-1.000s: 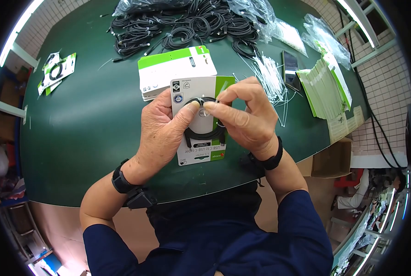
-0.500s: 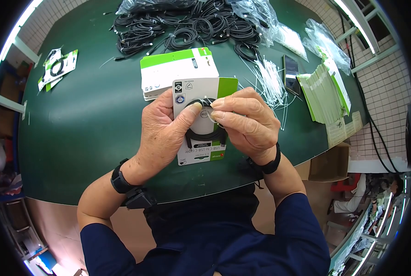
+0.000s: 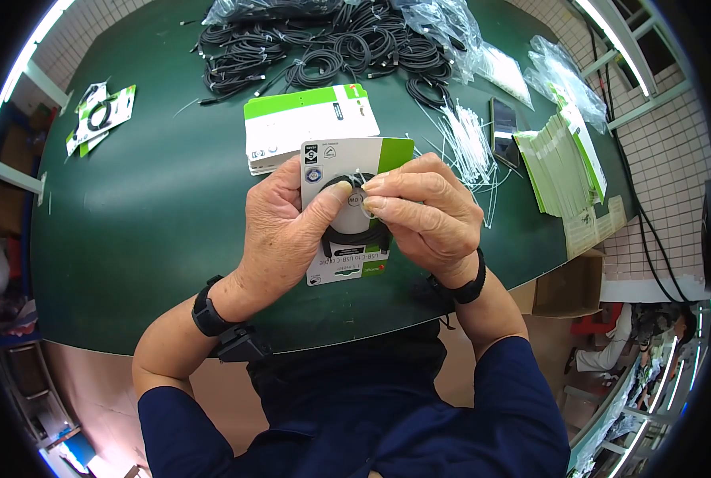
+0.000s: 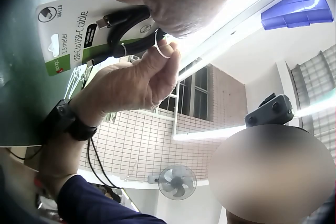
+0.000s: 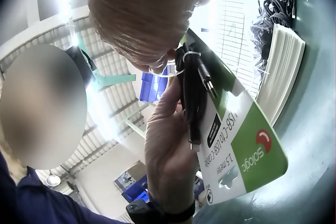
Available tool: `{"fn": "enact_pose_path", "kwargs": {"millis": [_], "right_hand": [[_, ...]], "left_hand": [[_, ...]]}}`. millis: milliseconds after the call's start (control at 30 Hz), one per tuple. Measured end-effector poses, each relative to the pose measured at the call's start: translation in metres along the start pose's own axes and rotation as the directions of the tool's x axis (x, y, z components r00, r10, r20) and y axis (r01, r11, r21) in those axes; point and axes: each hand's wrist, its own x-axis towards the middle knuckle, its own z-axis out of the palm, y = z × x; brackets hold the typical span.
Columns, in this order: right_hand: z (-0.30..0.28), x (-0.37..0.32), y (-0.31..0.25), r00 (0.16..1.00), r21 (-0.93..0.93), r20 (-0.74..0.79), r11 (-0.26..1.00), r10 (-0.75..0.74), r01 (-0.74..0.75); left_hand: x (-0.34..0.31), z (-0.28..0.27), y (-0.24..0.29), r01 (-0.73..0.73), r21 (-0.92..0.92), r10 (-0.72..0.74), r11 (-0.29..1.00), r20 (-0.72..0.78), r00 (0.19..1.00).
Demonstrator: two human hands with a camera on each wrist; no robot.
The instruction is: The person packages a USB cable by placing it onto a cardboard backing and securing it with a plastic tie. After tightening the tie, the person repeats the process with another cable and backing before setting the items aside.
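Upright in front of the body, a white and green packaging card (image 3: 387,151) printed "USB-C to USB-C cable" carries a coiled black cable (image 3: 359,237). My left hand (image 3: 280,211) grips the card's left side, its thumb pressing the top of the coil against the front and its other fingers hidden behind. With thumb and fingertips, my right hand (image 3: 435,211) pinches a thin white cable tie (image 4: 157,47) at the upper part of the coil. The tie bends in a loop in the left wrist view. In the right wrist view, another white band circles the cable near its plug (image 5: 210,87).
Just behind lies a stack of cards (image 3: 312,119). Coiled black cables (image 3: 316,64) are heaped at the back. To the right are loose white ties (image 3: 471,143), a phone (image 3: 504,131) and fanned cards (image 3: 558,163). Cards with cables (image 3: 105,115) lie far left.
My right hand's fingers have come down and turned from the tie's raised end to a pinch close by the coil. The left hand keeps its grip on the card.
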Motion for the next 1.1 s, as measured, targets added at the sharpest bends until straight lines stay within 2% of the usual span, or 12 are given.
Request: {"fn": "enact_pose_path", "kwargs": {"millis": [267, 467, 600, 867, 1000, 1100], "right_hand": [[0.001, 0.001, 0.001, 1.0, -0.024, 0.004, 1.0, 0.01, -0.01], [0.004, 0.002, 0.002, 0.996, -0.042, -0.051, 0.997, 0.067, -0.069], [0.003, 0.005, 0.004, 0.994, -0.03, 0.01, 0.993, 0.111, -0.111], [-0.002, 0.01, 0.003, 0.995, -0.124, 0.093, 0.992, 0.026, -0.014], [-0.003, 0.01, 0.002, 0.994, -0.102, 0.096, 0.994, 0.057, -0.047], [-0.005, 0.014, 0.005, 0.984, -0.054, 0.157, 0.995, 0.089, -0.081]], "left_hand": [[0.0, 0.001, -0.002, -0.014, -0.022, 0.014, 1.0, -0.007, 1.0], [-0.003, 0.004, -0.001, -0.045, 0.073, 0.044, 0.996, 0.01, 0.999], [-0.004, 0.002, -0.004, -0.033, 0.115, 0.032, 0.993, 0.009, 0.999], [0.0, 0.001, -0.003, -0.028, 0.108, 0.027, 0.994, 0.013, 1.0], [0.0, 0.0, -0.004, -0.022, 0.11, 0.02, 0.994, 0.02, 1.0], [-0.002, 0.0, -0.005, -0.019, 0.112, 0.017, 0.994, 0.023, 1.0]]}}
